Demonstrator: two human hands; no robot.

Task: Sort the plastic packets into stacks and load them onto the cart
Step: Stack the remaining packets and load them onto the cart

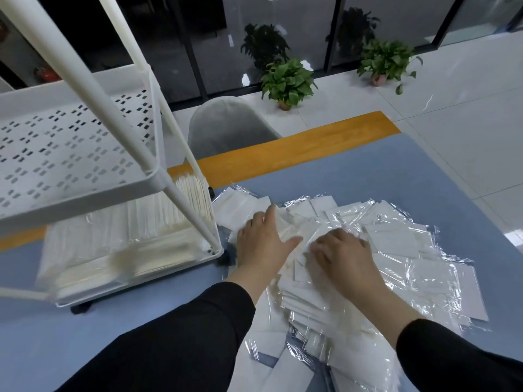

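A loose heap of clear plastic packets with white paper inserts [368,267] lies spread across the blue worktop [396,171], which has an orange wooden strip along its far edge. Both hands, reaching out of black sleeves, rest on the heap near its left part. The left hand [261,241] lies flat with fingers straight and thumb spread out to the right, pressing on the packets. The right hand [343,254] is palm down with its fingers bent onto the packets; whether it pinches one cannot be told. Just left of the heap stands a white metal cart with perforated shelves [70,154], its lower tray filled with upright rows of stacked packets [135,230]. Beyond the worktop are a grey chair [229,125] and green potted plants [287,83].
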